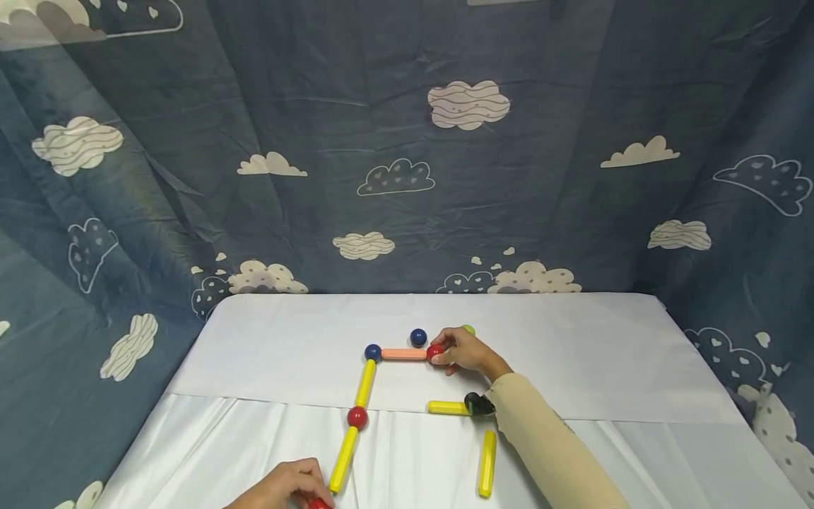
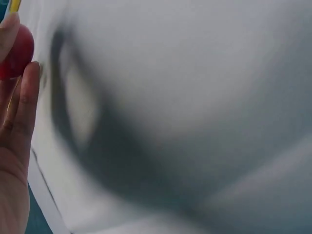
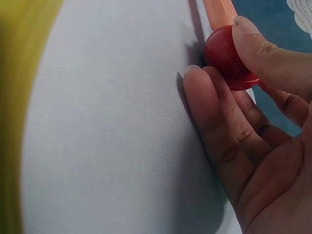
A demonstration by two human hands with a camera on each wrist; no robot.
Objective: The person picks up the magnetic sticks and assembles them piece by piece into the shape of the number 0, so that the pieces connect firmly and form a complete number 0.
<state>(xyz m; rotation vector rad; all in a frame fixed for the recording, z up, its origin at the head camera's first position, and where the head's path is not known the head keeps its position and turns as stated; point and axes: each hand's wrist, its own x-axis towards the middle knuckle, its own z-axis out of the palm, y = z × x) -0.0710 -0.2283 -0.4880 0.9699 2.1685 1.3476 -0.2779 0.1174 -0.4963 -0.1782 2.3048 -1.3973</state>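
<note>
My right hand (image 1: 467, 351) pinches a red ball (image 1: 435, 353) at the right end of an orange stick (image 1: 404, 354); the right wrist view shows thumb and fingers round that ball (image 3: 226, 56). The stick's left end meets a blue ball (image 1: 373, 353). From there a yellow stick (image 1: 365, 383) runs down to a red ball (image 1: 357, 417), and another yellow stick (image 1: 344, 459) continues toward the near edge. At that stick's lower end my left hand (image 1: 286, 485) grips a red ball (image 1: 319, 504), seen also in the left wrist view (image 2: 18, 52).
A loose blue ball (image 1: 418, 337) lies behind the orange stick. Partly hidden behind the right hand is a green ball (image 1: 468, 329). A yellow stick (image 1: 447, 408) reaches a black ball (image 1: 473, 404) by the right sleeve; another yellow stick (image 1: 487, 464) lies nearer. A cloud-patterned curtain surrounds the white table.
</note>
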